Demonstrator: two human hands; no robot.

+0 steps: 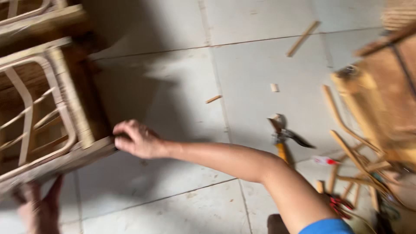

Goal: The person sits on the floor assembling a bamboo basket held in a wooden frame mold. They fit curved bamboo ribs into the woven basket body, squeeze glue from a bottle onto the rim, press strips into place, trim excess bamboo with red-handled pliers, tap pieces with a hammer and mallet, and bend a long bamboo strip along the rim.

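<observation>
Repositioning in hand, judging by the grips — pale rattan-and-wood chair frame (47,117) tipped on the grey tiled floor (242,78) at far left. Right hand (138,139) closed on the frame's lower wooden rail; left hand (39,208) cupped under the bottom edge, grip blurred. Next calls for a steady two-handed hold. Yellow-handled hammer (281,136) well apart, cane offcuts (302,39) scattered.

No packages, labels, signs or screens can be made out anywhere on the tiled floor; the one doubtful item is a small white tube with a red tip (323,160) lying right of the hammer (281,138), near the rattan sticks (355,173), too blurred to tell as packaging
</observation>
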